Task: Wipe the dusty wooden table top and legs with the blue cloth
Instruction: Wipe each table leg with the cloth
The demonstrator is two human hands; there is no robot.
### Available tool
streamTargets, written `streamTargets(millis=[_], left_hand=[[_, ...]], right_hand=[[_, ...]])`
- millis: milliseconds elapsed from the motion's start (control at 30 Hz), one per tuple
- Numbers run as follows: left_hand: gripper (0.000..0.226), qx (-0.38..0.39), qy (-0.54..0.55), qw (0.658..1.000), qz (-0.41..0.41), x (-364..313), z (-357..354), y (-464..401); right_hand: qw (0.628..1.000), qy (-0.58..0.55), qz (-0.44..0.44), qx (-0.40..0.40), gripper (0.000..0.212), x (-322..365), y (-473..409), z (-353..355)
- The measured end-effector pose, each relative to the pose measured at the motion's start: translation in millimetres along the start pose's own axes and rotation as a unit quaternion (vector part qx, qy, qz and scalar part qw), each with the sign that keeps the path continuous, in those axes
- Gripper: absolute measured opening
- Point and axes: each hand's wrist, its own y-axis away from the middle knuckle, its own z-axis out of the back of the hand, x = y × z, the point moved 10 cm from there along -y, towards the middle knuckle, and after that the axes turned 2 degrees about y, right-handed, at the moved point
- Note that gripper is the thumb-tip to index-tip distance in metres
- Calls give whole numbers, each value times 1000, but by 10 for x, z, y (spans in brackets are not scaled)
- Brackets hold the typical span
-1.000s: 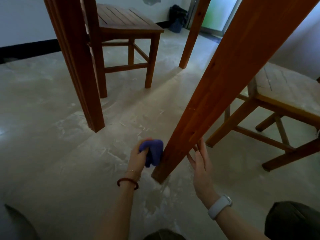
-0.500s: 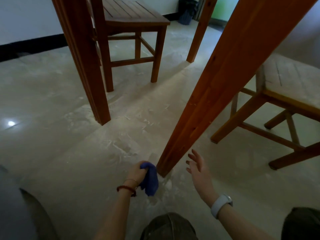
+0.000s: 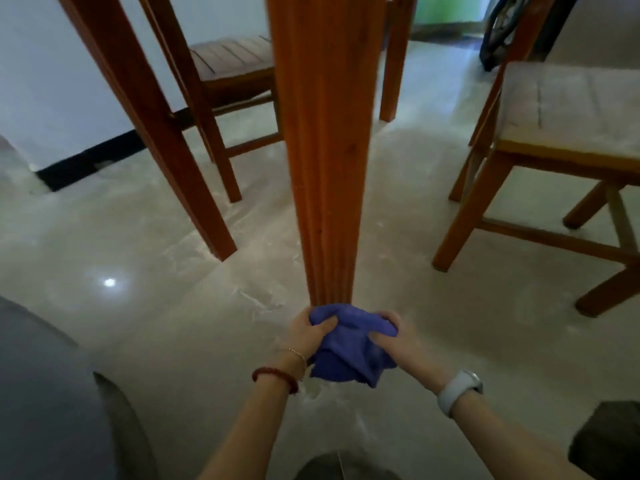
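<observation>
**Two hands bunch the blue cloth at the foot of a table leg**

Two hands meet low in the middle of the frame, and the rest of the view spreads out around them.

At the far left edge a dark grey shape (image 3: 41, 393) fills the lower corner; what it is cannot be told. Above it, a white wall with a black skirting strip (image 3: 90, 161) runs across the upper left. A slanted table leg (image 3: 156, 133) crosses the upper left and lands on the pale, dusty floor (image 3: 156, 306). Behind it stands a wooden chair (image 3: 235, 67) with a slatted seat.

Moving toward the centre, the left hand (image 3: 306, 336) reaches in from the bottom, a red bead bracelet (image 3: 275, 375) and a thin chain on its wrist. Its thumb and fingers are curled round the left side of the blue cloth (image 3: 349, 348), gripping it.

The cloth is crumpled into a bundle, held just at the bottom end of the central table leg (image 3: 325, 150), which rises straight up the middle of the frame to the top edge. The cloth's upper edge meets the foot of that leg; its lower corner hangs toward the floor.

The right hand (image 3: 398, 344) clasps the cloth's right side, thumb pressed on top and fingers wrapped into the fabric. A white wristwatch (image 3: 457, 389) sits on that wrist.

Further right, a second wooden chair (image 3: 554, 133) stands with pale dust coating its seat. A dark object (image 3: 498, 26) leans in the upper right corner, too dim to identify.
</observation>
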Motion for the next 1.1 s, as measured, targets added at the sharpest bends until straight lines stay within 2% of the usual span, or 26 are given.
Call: streamTargets(millis=[100, 200, 267, 333, 400, 467, 600, 667, 733, 800, 867, 933, 1033, 1100], left_hand=[[30, 22, -77, 997, 4, -17, -502, -34], [27, 78, -133, 988, 9, -207, -1042, -42], [37, 105, -161, 981, 18, -457, -1342, 27], [60, 124, -212, 969, 16, -751, -1570, 169], [77, 141, -274, 951, -14, -1089, -1793, 409], [84, 168, -336, 925, -61, -1467, -2075, 771], [85, 238, -321, 912, -98, -2157, -2649, 1577], [79, 235, -330, 907, -112, -2450, -2802, 1812], [58, 193, -320, 923, -98, -2757, -2840, 1943], [26, 168, -305, 934, -81, -3061, -2877, 2025], [10, 168, -274, 945, -56, -3284, -2894, 2070], [2, 152, -210, 966, -15, -3421, -2845, 2048], [22, 84, -150, 985, 33, -3470, -2678, 1877], [18, 26, -133, 989, 59, -3407, -2531, 1693]], right_hand=[[984, -97, -45, -143, 15, -344, 20, 532], [957, -175, -60, -224, 19, -536, 188, 979], [944, -204, -81, -248, 19, -539, 305, 1282], [936, -219, -104, -255, 21, -432, 431, 1603], [937, -213, -108, -256, 26, -228, 581, 1947], [940, -201, -111, -253, 24, 15, 741, 2308], [930, -240, -144, -239, 18, 486, 1127, 2970], [925, -259, -163, -226, 20, 710, 1315, 3249], [928, -267, -172, -194, 17, 930, 1462, 3460], [936, -276, -178, -126, 23, 1170, 1571, 3596], [951, -255, -168, -47, 40, 1399, 1650, 3717], [963, -217, -157, 14, 45, 1528, 1672, 3845], [979, -130, -138, 80, 16, 1594, 1576, 3965], [984, -70, -124, 104, 4, 1595, 1441, 3987]])
